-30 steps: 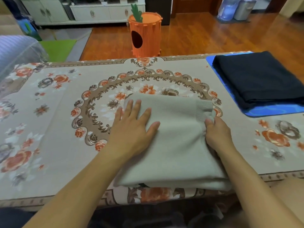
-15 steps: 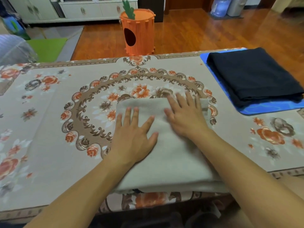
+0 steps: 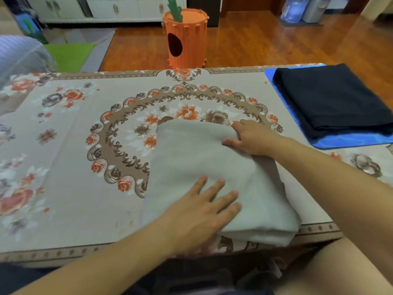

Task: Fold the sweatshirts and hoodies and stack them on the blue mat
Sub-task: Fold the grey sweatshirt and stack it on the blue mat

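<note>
Floral tablecloth [image 3: 63, 145] fills the surface, and the folded beige sweatshirt [image 3: 202, 158] is laid at its near edge. It is pressed flat by the left hand [image 3: 204, 211], fingers straight and spread on top — its far right corner is gripped by the right hand [image 3: 253, 139], thumb over, fingers tucked beneath. Further right, a folded dark garment [image 3: 331, 99] is seen on the blue mat [image 3: 348, 141].

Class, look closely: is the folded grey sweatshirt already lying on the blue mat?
No: the folded grey sweatshirt lies on the floral tablecloth under both hands, while the blue mat to the right holds only a folded dark garment.
</note>
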